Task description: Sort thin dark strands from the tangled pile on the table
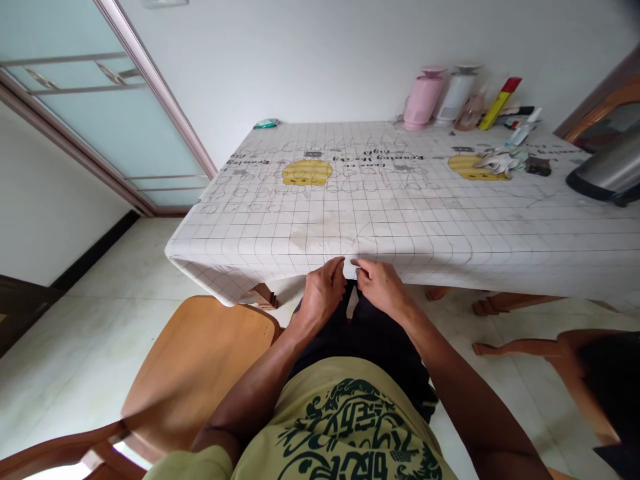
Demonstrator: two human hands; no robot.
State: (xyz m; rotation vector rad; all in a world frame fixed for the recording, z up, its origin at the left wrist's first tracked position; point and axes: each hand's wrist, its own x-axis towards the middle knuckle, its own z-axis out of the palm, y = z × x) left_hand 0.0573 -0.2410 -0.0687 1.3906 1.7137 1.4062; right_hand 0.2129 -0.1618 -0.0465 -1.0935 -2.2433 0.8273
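White tablecloth w/ thin dark grid lines & yellow cartoon prints (250,227) covers the wooden worktop (265,295) in front of me & hangs over its front edge. Nearest: my olive-green T-shirt w/ dark green print (360,427), then black trousers (390,340). Brown wooden chair (200,360) to L, another wooden chair w/ curved leg (565,353) to R. My left hand (325,290) & right hand (380,283) meet at the tablecloth's front edge, small gap between fingertips. Both grips: fingers curled, index & thumb forward; can't tell if either is closed on cloth or sth tiny. Farther, R side: steel kettle w/ black base (613,167), partly out of view; crumpled grey-white cloth (503,160) beside small dark obj. (539,166), too small to ID. Back R, nr. wall: white-blue tube (524,127), tilted yellow box w/ red top (500,103), clear pinkish bottle (471,112), white cylinder (454,97), pink cylinder (424,100). Back L corner: green-white packet (267,123). Behind: white wall (280,53), pale-blue panelled door (100,120) at L.
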